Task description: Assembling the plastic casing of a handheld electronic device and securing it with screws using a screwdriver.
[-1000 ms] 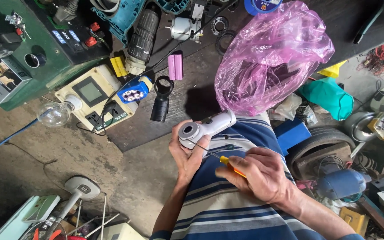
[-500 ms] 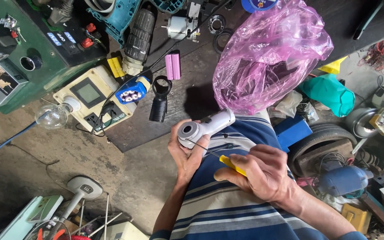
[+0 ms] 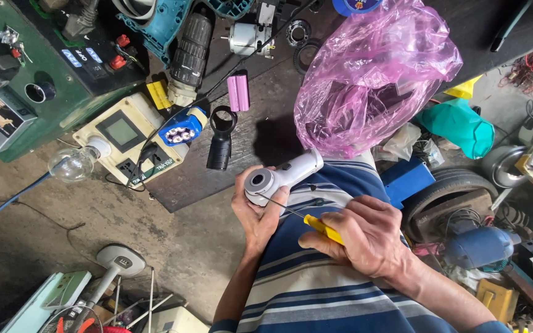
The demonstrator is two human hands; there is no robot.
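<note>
White handheld device [image 3: 282,174] with round grey head, held over the lap, just above the blue striped shirt [image 3: 316,277], at the edge of the dark board [image 3: 260,132]. Left hand [image 3: 255,206] closed around the round head from below, thumb and fingers wrapped on both sides. Right hand [image 3: 365,237] closed on a screwdriver with yellow handle [image 3: 323,229], thin metal shaft pointing to the grey head, tip touching or almost touching it; not possible to tell which. Beyond the device, on the board, a black nozzle-shaped part [image 3: 221,139] and a small purple block [image 3: 238,92], near each other but apart. Further left, a blue cylinder part [image 3: 182,127] beside a cream-coloured box with screen [image 3: 128,145], and a clear light bulb [image 3: 69,164] on a blue cable. Above, a teal power tool [image 3: 180,37] and a green machine [image 3: 50,68]. On the right, a pink plastic bag [image 3: 374,74], half transparent, lying near the end of the device handle, and a teal cloth bundle [image 3: 458,126] behind it.
</note>
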